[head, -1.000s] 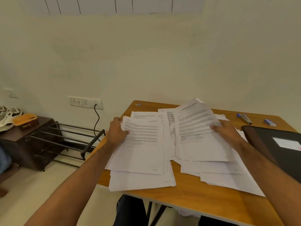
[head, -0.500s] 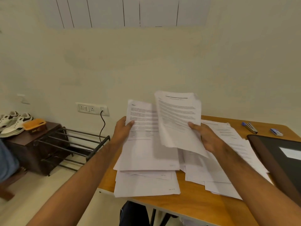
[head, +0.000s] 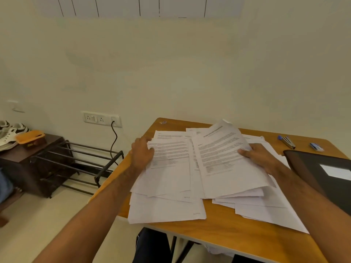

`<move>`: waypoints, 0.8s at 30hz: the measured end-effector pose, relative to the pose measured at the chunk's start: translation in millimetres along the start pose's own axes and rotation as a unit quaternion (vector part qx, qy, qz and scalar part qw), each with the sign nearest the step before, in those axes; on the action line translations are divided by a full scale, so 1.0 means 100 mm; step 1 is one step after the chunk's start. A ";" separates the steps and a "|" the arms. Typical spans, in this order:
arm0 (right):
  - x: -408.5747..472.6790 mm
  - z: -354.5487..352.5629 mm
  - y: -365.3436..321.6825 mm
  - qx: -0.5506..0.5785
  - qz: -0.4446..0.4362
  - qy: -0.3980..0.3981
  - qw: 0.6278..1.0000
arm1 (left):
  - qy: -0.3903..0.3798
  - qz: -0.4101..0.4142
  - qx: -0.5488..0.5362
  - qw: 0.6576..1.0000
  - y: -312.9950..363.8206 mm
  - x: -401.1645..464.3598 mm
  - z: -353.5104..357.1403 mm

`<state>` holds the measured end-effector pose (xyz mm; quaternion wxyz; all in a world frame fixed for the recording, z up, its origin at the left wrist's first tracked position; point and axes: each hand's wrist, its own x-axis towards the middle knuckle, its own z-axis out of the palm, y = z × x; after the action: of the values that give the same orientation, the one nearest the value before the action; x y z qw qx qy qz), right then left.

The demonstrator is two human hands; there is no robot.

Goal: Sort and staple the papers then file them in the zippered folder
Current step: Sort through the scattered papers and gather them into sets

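Folder (head: pixel 326 173) shut (papers (head: pixel 171 186) outside)

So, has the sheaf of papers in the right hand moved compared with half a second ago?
Yes. The sheaf in the right hand has come down: before it was lifted against the wall, now it lies low over the table.

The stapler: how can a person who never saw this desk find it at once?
Look at the wooden desk, at its far right corner beyond the black folder. The stapler lies there, apart from the papers. It is silver metal with a blue end, longer than the small blue box to its right.
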<state>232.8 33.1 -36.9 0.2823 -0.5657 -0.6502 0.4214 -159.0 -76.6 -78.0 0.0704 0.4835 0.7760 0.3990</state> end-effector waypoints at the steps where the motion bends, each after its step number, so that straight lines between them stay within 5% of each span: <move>1: 0.02 -0.01 0.07 -0.038 0.004 0.003 0.999 | -0.009 -0.019 0.018 1.000 -0.06 0.00 -0.01; 6: 0.12 0.12 0.08 -0.242 -0.037 0.068 0.967 | -0.030 -0.035 -0.013 0.999 -0.15 -0.05 -0.01; 10: 0.11 0.27 -0.23 -0.299 -0.047 0.093 0.949 | -0.038 -0.030 -0.063 0.997 -0.16 -0.09 0.00; 15: 0.13 0.39 -0.38 -0.099 -0.057 -0.001 0.993 | -0.028 -0.059 -0.074 0.995 -0.10 -0.11 -0.05; 19: 0.08 0.56 -0.43 0.076 -0.036 -0.071 0.994 | 0.003 -0.043 -0.066 0.997 -0.17 -0.07 -0.06; 24: 0.12 0.78 -0.39 0.100 -0.017 -0.094 0.990 | 0.081 -0.010 -0.004 0.997 -0.23 0.01 -0.12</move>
<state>145.6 27.1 -42.2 0.2820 -0.4815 -0.6377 0.5310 -181.1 -87.2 -85.7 0.0135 0.4417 0.7821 0.4394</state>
